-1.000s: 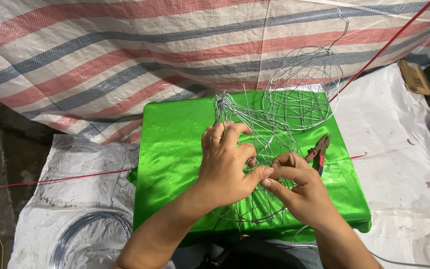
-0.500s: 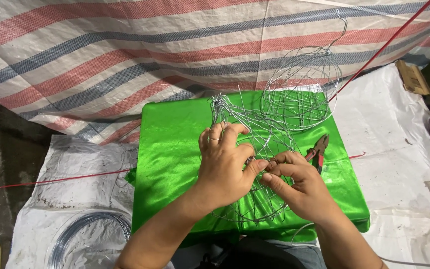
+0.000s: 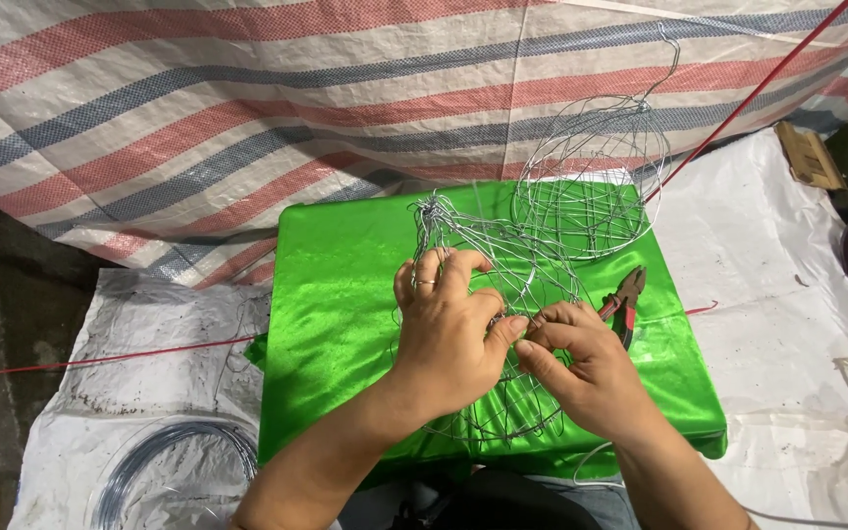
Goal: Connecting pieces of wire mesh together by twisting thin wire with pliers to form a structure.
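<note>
I had both hands on the wire basket frame [image 3: 503, 294], which lay on the green satin cloth [image 3: 345, 294]. My left hand [image 3: 449, 339] was curled over its strands, fingers clamped on the wire; my right hand [image 3: 581, 368] pinched a strand just beside it, fingertips touching. Red-handled pliers [image 3: 627, 299] lay near the right hand. A second wire basket [image 3: 591, 177] stood behind.

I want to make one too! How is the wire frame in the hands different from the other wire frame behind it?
The near wire frame lies under the left hand and right hand, which pinch its wires; the far wire frame stands untouched. The far one is rounded with a hook on top; the near one has a twisted knot of wire ends. Both are thin silver wire on green cloth.
</note>
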